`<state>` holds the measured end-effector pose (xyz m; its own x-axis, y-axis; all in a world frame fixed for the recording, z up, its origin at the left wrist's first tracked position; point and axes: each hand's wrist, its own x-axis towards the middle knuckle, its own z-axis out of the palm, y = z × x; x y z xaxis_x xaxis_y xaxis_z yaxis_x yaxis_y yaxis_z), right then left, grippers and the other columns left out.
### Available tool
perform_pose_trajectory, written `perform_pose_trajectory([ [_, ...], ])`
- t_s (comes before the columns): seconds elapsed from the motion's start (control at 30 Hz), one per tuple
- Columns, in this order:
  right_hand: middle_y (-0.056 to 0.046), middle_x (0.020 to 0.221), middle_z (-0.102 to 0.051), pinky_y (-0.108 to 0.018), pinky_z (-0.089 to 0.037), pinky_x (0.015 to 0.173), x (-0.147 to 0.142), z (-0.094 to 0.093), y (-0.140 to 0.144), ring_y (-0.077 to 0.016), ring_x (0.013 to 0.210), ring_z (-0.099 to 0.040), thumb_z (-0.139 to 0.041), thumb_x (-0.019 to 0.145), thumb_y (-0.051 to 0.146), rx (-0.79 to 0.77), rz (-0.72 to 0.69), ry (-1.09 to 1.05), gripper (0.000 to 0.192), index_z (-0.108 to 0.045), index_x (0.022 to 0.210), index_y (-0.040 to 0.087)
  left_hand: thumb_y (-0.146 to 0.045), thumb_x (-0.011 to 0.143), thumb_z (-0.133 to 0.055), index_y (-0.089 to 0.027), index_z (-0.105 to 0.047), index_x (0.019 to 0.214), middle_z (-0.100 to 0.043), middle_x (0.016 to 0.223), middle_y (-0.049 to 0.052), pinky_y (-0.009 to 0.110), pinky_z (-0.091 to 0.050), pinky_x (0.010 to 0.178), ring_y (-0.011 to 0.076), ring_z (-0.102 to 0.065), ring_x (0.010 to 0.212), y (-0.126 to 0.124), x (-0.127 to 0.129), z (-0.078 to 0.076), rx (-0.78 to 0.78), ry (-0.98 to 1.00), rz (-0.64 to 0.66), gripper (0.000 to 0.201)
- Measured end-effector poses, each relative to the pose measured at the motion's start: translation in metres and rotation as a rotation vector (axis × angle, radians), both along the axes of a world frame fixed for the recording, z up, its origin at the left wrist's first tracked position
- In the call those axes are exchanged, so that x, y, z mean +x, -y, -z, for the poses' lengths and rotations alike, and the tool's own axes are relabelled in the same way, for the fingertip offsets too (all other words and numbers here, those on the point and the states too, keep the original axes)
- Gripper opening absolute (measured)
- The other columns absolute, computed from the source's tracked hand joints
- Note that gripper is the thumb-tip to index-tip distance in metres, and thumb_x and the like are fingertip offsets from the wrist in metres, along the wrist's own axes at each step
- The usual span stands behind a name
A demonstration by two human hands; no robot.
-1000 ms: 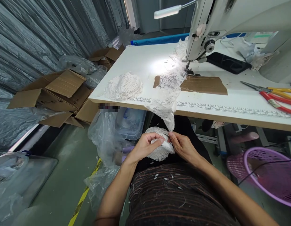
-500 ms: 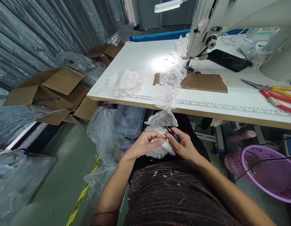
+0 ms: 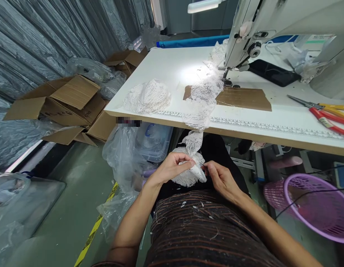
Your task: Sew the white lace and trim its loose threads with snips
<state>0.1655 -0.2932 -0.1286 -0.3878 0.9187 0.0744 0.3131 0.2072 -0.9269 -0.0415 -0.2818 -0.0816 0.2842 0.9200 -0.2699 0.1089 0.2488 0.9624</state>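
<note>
Both hands (image 3: pixel 198 171) pinching white lace (image 3: pixel 190 174) over lap.

Two hands are counted, left hand (image 3: pixel 172 168) and right hand (image 3: pixel 220 178); one sewing machine (image 3: pixel 272 26) upper right, two scissors (image 3: pixel 324 113), one pink basket (image 3: pixel 313 204), two lace heaps (image 3: pixel 148 96)
</note>
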Motion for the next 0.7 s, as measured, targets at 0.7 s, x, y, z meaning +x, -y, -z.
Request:
perform_pose_trajectory([
  [0.7, 0.000, 0.084, -0.048, -0.025, -0.043, 0.071, -0.015, -0.033, -0.026, -0.0141, 0.076, -0.046, -0.045, 0.098, 0.027, 0.070, -0.320, -0.111, 0.012, -0.051, 0.090, 0.021, -0.032, 0.073, -0.077, -0.014, -0.074, 0.089, -0.067, 0.081, 0.003, 0.021, -0.040, 0.065, 0.0106, -0.056, 0.069, 0.001, -0.008, 0.002, -0.153, 0.209, 0.165, 0.025],
])
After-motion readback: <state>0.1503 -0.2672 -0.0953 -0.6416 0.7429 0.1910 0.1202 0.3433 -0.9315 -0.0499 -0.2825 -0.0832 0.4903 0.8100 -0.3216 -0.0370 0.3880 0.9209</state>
